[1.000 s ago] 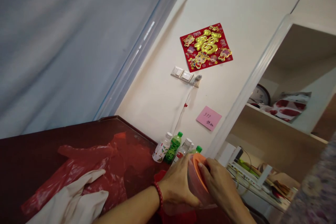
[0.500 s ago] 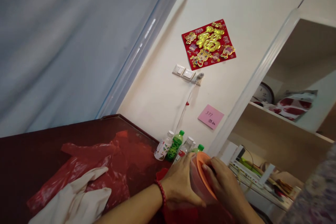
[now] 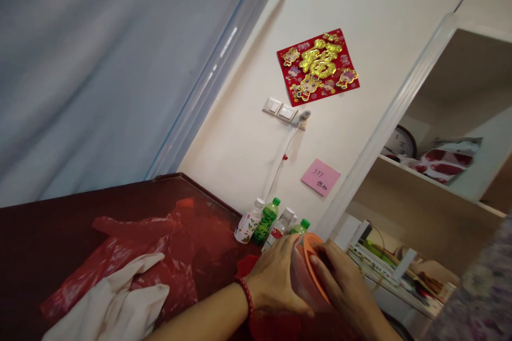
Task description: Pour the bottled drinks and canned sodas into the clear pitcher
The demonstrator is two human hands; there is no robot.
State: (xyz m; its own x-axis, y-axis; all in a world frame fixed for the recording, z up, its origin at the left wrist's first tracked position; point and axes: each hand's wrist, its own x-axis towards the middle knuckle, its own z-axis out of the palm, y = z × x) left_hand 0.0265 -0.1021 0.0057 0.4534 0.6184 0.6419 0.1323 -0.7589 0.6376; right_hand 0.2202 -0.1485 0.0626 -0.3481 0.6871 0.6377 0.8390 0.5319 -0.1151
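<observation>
A translucent plastic container with an orange rim or lid is tilted between my two hands. My left hand, wearing a red braided bracelet, wraps round its clear side with the thumb underneath. At the orange part, my right hand is curled with its thumb pressed along it; some of those fingers are hidden. Below my left hand lies something red, partly covered. Just behind my hands stand several bottles, among them a white bottle and a green bottle.
On the dark red table lie a red plastic bag and a white cloth. A blue-grey curtain hangs at left. Shelves with a clock and a white router stand at right.
Almost nothing differs. Both hands and the container stay in nearly the same place, with a very slight shift of the container's orange part to the right.
</observation>
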